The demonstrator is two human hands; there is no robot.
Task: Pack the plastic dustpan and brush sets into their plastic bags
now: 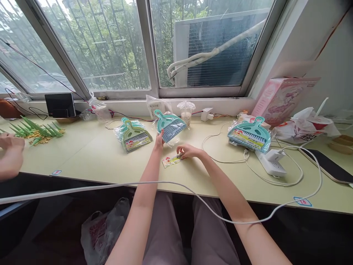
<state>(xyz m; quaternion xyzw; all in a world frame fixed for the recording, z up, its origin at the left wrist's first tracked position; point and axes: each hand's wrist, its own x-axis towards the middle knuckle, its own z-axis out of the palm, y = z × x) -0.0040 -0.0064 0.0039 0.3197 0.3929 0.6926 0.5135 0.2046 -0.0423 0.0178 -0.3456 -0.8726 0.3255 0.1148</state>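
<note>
Teal dustpan-and-brush set (170, 125) in clear wrap, tilted up off the worktop (91, 158), handle toward the window, lower edge gripped by left hand (159, 140) with fingers closed around the bag. Just right of that set and nearer the worktop's front edge, printed label card (172, 161) lying flat, pressed under right hand (188, 150), fingertips curled down onto the card's right end. Left of the set, close by, stack of wrapped green and teal sets (134, 135) resting flat. Well to the right of the set, another wrapped teal set (249, 135), with white charger block (271, 162) and looping white cable (300, 176) just beyond. Farther right of it, pink box (281, 96) leaning at the wall, crumpled white bag (306, 125), dark phone (329, 167) near the worktop's corner. Behind the set, on the sill, small plastic cup in a bag (186, 112). Far left of the set, heap of green plastic pieces (35, 130), black device (60, 105) by the window, and another person's hand (11, 154) at the worktop's left end. Below the set, long white cable (82, 188) stretched across the lap.
</note>
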